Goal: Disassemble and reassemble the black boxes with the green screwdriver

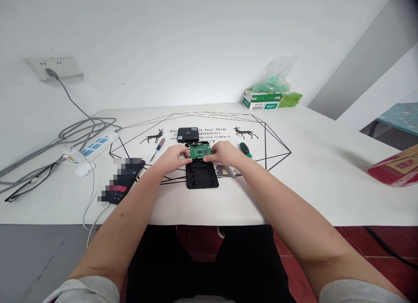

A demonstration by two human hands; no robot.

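Note:
A green circuit board is gripped at its two sides, in front of me in the middle of the table. My left hand pinches its left edge, with the thumb at the near corner. On the right edge, my right hand holds it between thumb and fingers. Dark casing shows behind the board's far edge. Nearer to me lies an open black plastic cover, its inside facing up. A silver metal plate rests beside that cover, under my right wrist. Beyond the board sits a closed black box.
A screwdriver lies at left, and a green-handled tool at right. Further left are a phone, a power strip, cables and glasses. Green boxes stand at the back; a red package is far right.

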